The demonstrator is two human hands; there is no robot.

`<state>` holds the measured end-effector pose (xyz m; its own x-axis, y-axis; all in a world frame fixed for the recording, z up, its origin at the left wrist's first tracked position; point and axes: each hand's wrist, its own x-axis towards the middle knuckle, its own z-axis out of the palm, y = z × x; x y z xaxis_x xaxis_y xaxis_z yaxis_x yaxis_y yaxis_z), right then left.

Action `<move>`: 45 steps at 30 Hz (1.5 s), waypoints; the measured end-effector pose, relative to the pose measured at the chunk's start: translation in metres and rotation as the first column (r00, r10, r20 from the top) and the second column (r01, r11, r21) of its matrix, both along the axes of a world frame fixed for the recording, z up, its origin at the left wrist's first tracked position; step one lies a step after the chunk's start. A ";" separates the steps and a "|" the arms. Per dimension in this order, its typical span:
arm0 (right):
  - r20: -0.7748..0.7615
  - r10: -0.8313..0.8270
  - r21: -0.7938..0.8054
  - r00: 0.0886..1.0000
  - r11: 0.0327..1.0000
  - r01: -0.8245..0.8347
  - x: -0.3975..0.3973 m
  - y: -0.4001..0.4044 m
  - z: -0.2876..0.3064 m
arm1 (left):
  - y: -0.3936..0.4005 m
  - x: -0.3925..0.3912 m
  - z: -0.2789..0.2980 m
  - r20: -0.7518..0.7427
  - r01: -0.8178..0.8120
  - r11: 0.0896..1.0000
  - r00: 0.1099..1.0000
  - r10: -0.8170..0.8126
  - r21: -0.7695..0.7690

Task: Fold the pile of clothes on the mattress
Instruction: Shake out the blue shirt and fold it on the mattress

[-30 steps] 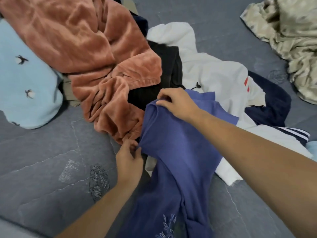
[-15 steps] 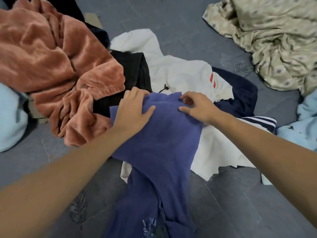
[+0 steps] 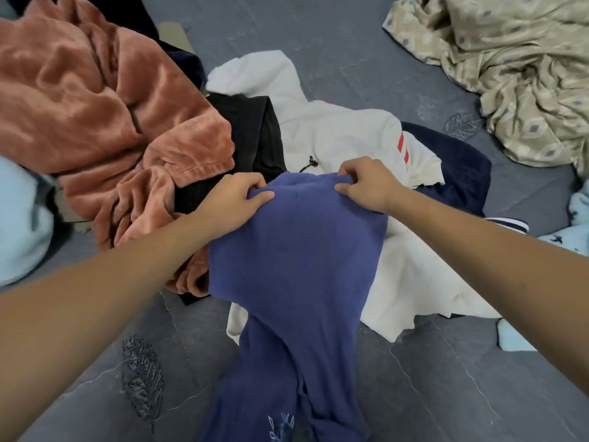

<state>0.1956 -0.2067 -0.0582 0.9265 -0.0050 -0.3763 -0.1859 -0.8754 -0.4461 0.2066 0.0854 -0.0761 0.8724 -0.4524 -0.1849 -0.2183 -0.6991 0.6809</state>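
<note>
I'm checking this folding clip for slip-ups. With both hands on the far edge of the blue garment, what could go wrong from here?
1. The blue garment lies over the white garment and beside the rust fleece; pulling it may drag those along.
2. The left hand and right hand pinch only its far edge, so it could slip free.
3. Its near end is bunched on the mattress, so a fold may come out crooked.

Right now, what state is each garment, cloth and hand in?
Blue garment: unfolded, top edge gripped by both hands.
Left hand: gripping its top left edge.
Right hand: gripping its top right edge.
Rust velvet garment: crumpled, unfolded.
Black garment: bunched in the pile.
White garment: spread loosely, unfolded.
Navy garment: partly buried, unfolded.
Beige patterned cloth: rumpled, apart from the pile.
</note>
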 end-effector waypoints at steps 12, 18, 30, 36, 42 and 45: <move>0.376 0.136 -0.284 0.917 0.959 -0.026 0.009 0.036 -0.019 | 0.005 -0.011 -0.013 0.396 -0.221 0.949 0.910 0.119 0.224; 0.510 0.272 -0.277 0.816 0.950 -0.143 -0.067 0.049 -0.041 | -0.013 -0.049 -0.027 0.441 0.256 0.931 0.826 -0.351 0.261; 0.386 0.180 -0.329 0.905 0.943 -0.047 -0.151 0.028 -0.073 | -0.003 -0.091 -0.050 0.335 0.185 0.918 0.891 -0.308 0.352; 0.298 0.058 -0.185 0.953 0.983 -0.002 -0.262 0.075 -0.085 | 0.024 -0.206 -0.054 0.245 0.062 0.970 0.962 -0.121 0.237; 0.219 0.028 -0.129 0.975 0.992 0.000 -0.342 0.104 -0.107 | 0.028 -0.288 -0.070 0.033 -0.288 0.955 0.958 0.286 0.065; 0.267 -0.037 -0.089 0.963 0.994 0.063 -0.371 0.107 -0.101 | 0.034 -0.308 -0.069 -0.099 -0.448 0.893 0.891 0.442 -0.043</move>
<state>-0.1754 -0.0998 -0.1588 0.9905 -0.0780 -0.1135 -0.1174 -0.9090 -0.3999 -0.1017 0.1198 -0.1454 0.9676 -0.0333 -0.2502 0.1656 -0.6644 0.7288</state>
